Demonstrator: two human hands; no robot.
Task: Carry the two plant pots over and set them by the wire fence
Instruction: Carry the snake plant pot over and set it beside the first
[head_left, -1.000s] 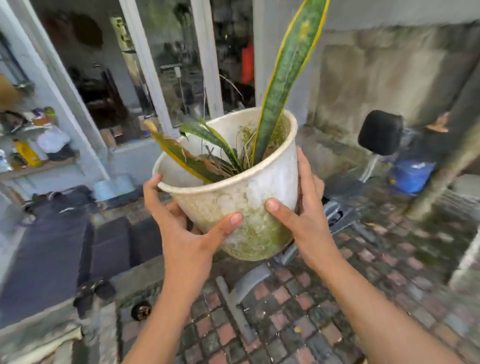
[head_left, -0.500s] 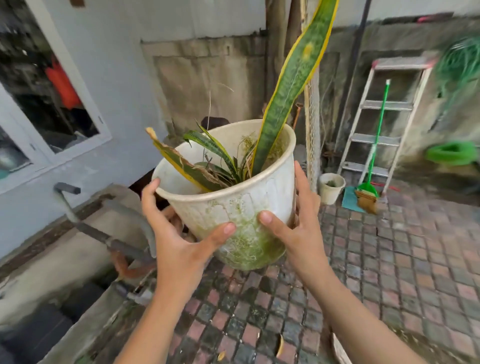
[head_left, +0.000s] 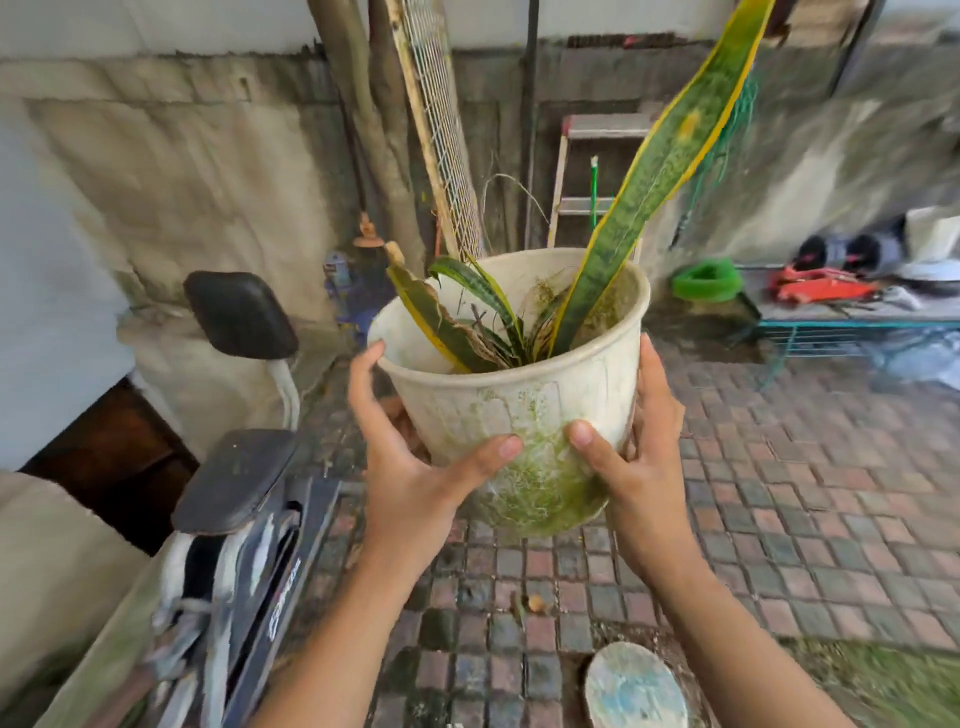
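Note:
A white plant pot (head_left: 524, 400), green with algae at its base, is held up in front of me with a tall snake plant (head_left: 654, 176) growing in it. My left hand (head_left: 410, 467) grips its left side and my right hand (head_left: 639, 457) its right side, thumbs on the near wall. The wire fence panel (head_left: 447, 130) leans against tree trunks at the far wall, behind the pot. No second pot is in view.
An exercise bench with black pads (head_left: 239, 312) stands at the left. A stepladder (head_left: 576, 176) and green hose (head_left: 706, 280) are at the back, a low blue rack (head_left: 852, 332) with tools at the right. A round disc (head_left: 634, 686) lies on the brick paving near my feet.
My view has kept swinging right and the pot has moved with it. The window wall has left the view, and the fence panel and ladder now sit right behind the pot. Both hands keep their grip.

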